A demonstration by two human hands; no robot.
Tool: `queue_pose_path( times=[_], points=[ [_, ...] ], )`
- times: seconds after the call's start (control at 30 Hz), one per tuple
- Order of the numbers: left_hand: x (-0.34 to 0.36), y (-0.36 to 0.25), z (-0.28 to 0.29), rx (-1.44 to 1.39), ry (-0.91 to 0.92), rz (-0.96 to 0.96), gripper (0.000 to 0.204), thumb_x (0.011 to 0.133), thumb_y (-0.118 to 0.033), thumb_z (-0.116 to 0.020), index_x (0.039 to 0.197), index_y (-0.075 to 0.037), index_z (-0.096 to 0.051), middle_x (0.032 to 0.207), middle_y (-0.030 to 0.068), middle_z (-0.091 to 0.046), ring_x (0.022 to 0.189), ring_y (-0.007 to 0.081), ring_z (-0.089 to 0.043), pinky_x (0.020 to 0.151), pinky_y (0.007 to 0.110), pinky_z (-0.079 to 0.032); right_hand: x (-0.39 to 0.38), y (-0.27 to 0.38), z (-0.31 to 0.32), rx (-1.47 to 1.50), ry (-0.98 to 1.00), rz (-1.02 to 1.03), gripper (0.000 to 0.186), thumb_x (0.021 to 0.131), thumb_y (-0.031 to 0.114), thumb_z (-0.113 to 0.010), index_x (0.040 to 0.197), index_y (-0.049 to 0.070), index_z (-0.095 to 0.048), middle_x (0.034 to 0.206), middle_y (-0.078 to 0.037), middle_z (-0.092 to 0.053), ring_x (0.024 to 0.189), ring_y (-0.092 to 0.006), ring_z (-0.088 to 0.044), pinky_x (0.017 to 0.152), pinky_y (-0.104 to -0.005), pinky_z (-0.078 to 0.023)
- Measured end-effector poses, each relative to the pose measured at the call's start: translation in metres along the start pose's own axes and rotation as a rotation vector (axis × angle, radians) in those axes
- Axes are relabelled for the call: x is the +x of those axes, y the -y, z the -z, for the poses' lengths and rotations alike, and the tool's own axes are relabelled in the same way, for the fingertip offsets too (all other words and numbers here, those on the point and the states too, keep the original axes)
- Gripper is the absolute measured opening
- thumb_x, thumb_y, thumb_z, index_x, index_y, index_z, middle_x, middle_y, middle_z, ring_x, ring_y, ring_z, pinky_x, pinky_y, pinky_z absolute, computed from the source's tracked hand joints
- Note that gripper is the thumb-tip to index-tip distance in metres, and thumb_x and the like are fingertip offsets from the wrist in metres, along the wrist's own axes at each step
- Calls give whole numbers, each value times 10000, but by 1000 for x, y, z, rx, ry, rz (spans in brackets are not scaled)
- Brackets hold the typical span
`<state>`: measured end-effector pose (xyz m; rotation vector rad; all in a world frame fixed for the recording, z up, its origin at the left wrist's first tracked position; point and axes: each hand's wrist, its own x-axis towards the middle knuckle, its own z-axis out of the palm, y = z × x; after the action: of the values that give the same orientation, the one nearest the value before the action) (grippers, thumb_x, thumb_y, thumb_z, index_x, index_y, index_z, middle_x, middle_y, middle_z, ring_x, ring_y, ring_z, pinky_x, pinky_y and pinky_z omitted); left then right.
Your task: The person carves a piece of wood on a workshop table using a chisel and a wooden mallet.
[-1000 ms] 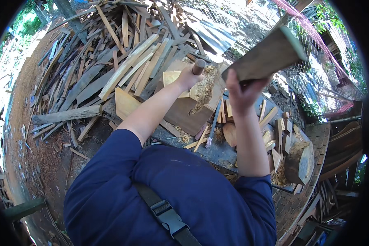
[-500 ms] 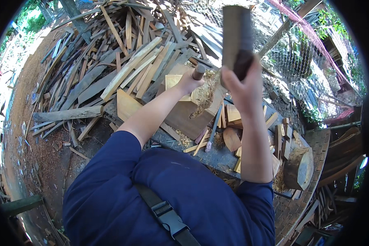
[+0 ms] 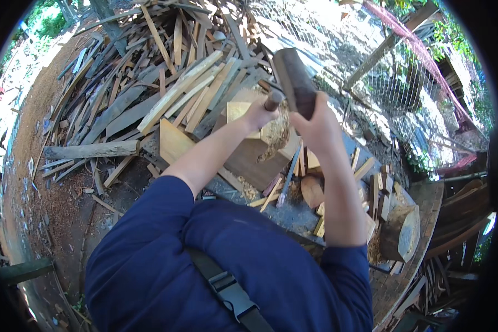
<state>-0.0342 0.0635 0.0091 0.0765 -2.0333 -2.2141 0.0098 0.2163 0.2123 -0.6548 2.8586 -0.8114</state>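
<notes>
My left hand is closed around a chisel. Only the round end of its wooden handle sticks out above my fist; the blade is hidden. Beneath that hand lies a big pale wooden block, its hollowed top covered in wood chips. My right hand grips a dark wooden mallet, its thick head tilted up and leftward. The mallet is just right of the chisel's handle end; whether they touch I cannot tell.
A tall heap of scrap boards rises beyond the block on the left. Small offcuts and a thick cut log lie on the dark work surface to the right. Wire mesh fencing stands behind.
The mallet and my right hand have come down and leftward, from high up to beside the chisel handle. My left hand stays nearly in place on the chisel.
</notes>
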Motion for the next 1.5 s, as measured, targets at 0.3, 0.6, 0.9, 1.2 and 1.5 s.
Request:
queue_pose_path(
  times=[0.3,0.6,0.9,1.2,1.5],
  points=[
    [-6,7,-1,34,-4,-62,210,662,-100,-666,830,-29,-563,790,51,-591,751,147,-561,712,307,-447,-3,-1,-6,161,-156,43,469,716,205,-621,1073,-39,-439,791,-135,-558,675,-211,-562,638,-304,-467],
    [6,29,8,111,-31,-209,188,681,-77,-644,856,-32,-590,790,44,-599,723,113,-553,660,278,-453,-16,15,-5,154,-110,109,499,704,192,-643,1087,-46,-428,848,-154,-564,744,-230,-586,681,-307,-462],
    [-2,19,9,88,-39,-117,158,681,-29,-635,833,-30,-591,787,24,-609,738,108,-565,678,277,-454,-14,17,-2,365,-322,312,481,705,185,-665,1040,-61,-422,894,-199,-579,778,-282,-585,704,-357,-456],
    [4,22,11,48,-14,-182,170,680,27,-608,836,-35,-580,798,4,-599,746,103,-552,680,278,-450,-24,28,-6,563,-381,405,529,709,237,-635,1077,-55,-391,917,-256,-577,872,-367,-589,759,-404,-464],
    [-3,20,24,73,72,-119,166,687,-31,-651,833,-39,-572,790,-9,-576,755,95,-552,716,272,-453,-23,0,-4,598,-445,377,539,693,110,-657,1132,-9,-368,953,-115,-526,865,-172,-536,787,-301,-424]
  ],
)
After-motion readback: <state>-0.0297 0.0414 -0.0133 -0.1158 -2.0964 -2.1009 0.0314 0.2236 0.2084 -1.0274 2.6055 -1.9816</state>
